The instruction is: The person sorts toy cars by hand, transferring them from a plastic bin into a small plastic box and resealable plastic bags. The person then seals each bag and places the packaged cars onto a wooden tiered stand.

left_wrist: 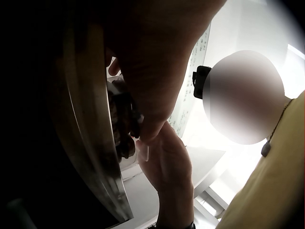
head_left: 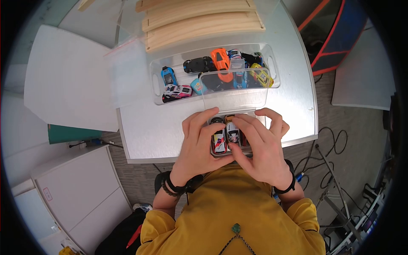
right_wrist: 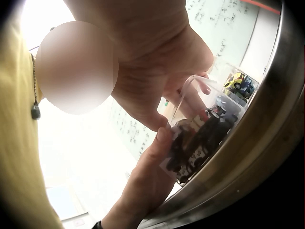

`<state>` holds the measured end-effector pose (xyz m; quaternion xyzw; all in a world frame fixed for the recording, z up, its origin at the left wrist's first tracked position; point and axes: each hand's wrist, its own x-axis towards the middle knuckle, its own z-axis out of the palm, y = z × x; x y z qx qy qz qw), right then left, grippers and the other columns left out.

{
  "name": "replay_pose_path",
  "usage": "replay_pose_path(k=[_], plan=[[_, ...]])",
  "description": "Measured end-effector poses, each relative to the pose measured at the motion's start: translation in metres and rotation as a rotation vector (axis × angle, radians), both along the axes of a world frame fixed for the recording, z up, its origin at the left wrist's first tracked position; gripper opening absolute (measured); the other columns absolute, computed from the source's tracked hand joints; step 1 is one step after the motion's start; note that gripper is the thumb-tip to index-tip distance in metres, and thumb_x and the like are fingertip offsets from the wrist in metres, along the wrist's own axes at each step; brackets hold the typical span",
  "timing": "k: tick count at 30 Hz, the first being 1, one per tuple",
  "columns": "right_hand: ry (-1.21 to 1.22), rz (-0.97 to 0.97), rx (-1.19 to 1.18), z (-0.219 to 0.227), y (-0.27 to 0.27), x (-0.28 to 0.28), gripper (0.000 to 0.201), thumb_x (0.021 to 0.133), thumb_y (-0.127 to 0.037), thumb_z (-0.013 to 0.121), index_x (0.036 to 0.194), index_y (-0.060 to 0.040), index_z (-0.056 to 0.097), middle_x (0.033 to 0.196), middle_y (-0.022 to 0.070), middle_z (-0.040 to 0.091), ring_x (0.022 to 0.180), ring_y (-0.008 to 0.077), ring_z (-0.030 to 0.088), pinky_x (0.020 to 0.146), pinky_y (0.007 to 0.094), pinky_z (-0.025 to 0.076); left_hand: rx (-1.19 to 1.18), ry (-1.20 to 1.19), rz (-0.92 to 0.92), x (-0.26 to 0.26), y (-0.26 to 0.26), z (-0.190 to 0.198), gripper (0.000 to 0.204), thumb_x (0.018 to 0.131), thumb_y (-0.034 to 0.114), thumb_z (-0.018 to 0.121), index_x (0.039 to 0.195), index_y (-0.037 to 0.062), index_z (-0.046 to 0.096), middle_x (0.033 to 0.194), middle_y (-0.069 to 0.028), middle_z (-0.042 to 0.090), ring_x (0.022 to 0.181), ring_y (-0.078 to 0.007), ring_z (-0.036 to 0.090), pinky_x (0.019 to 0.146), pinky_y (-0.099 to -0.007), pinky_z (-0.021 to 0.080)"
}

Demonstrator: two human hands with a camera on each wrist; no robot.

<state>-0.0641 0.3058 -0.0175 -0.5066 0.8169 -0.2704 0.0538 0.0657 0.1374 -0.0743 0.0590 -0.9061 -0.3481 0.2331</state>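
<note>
A small clear plastic box (right_wrist: pixel 233 109) sits at the table's near edge, its hinged clear lid (head_left: pixel 233 101) raised at the back. Inside, toy cars stand side by side: a white, red and black one (head_left: pixel 219 145) and a white one with dark markings (head_left: pixel 233 132); a reddish one is partly hidden by fingers. My left hand (head_left: pixel 195 142) grips the box's left side, thumb along the near edge, a fingertip over the left car. With index finger and thumb at its two ends, my right hand (head_left: pixel 264 151) pinches the white car with dark markings.
Behind the lid is a long clear bin (head_left: pixel 156 98) of mixed toy cars, an orange one (head_left: pixel 220 61) on top. Wooden slats (head_left: pixel 204 25) lie at the table's far side. A white board (head_left: pixel 70 78) stands left; cables (head_left: pixel 335 142) trail on the floor at right.
</note>
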Motion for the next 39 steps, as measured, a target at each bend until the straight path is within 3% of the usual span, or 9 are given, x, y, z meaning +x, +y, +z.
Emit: replay_pose_path(k=[7,9,12,34,39], plan=[[0.006,0.006,0.033,0.0006,-0.0026,-0.0007,0.058,0.087,-0.026,0.077,0.141,-0.0055,0.066,0.136,0.007,0.067,0.128,0.0369,0.049,0.098,0.0508,0.029,0.025,-0.014,0.005,-0.0012,0.0012,0.0029,0.088,0.066,0.032,0.1,0.139,0.0076,0.058,0.157,-0.0158,0.05,0.138,-0.043,0.047,0.115,-0.0528,0.038],[0.007,0.004,0.045,0.0003,-0.0029,-0.0004,0.059,0.087,-0.026,0.077,0.141,-0.0056,0.066,0.135,0.007,0.067,0.128,0.0371,0.049,0.098,0.0512,0.029,0.005,-0.018,0.027,-0.0024,0.0016,0.0016,0.083,0.069,0.033,0.097,0.139,0.0101,0.06,0.155,-0.0155,0.051,0.137,-0.0369,0.047,0.114,-0.0492,0.032],[0.025,0.006,0.047,0.0005,-0.0035,0.0001,0.059,0.087,-0.027,0.076,0.141,-0.0056,0.066,0.135,0.0071,0.067,0.127,0.0375,0.049,0.097,0.0517,0.03,-0.018,-0.009,0.025,-0.0028,0.0019,0.0004,0.082,0.071,0.033,0.095,0.14,0.0092,0.061,0.155,-0.0152,0.05,0.137,-0.0366,0.046,0.114,-0.0489,0.032],[-0.007,0.038,-0.008,-0.0015,-0.003,-0.0013,0.06,0.085,-0.017,0.07,0.144,-0.004,0.064,0.138,0.0084,0.066,0.128,0.0377,0.049,0.097,0.0511,0.03,-0.039,-0.029,0.03,-0.0042,0.0041,0.0,0.079,0.071,0.027,0.094,0.139,0.008,0.062,0.155,-0.0149,0.049,0.135,-0.0384,0.046,0.112,-0.049,0.035],[-0.04,0.029,-0.029,-0.0039,-0.0016,-0.001,0.062,0.083,-0.015,0.072,0.143,-0.0037,0.063,0.136,0.0093,0.065,0.127,0.0382,0.049,0.097,0.0516,0.031,-0.029,0.026,0.001,-0.0042,0.0033,-0.0028,0.075,0.07,0.027,0.095,0.139,0.0165,0.065,0.157,-0.0173,0.048,0.136,-0.0416,0.044,0.112,-0.0527,0.035]])
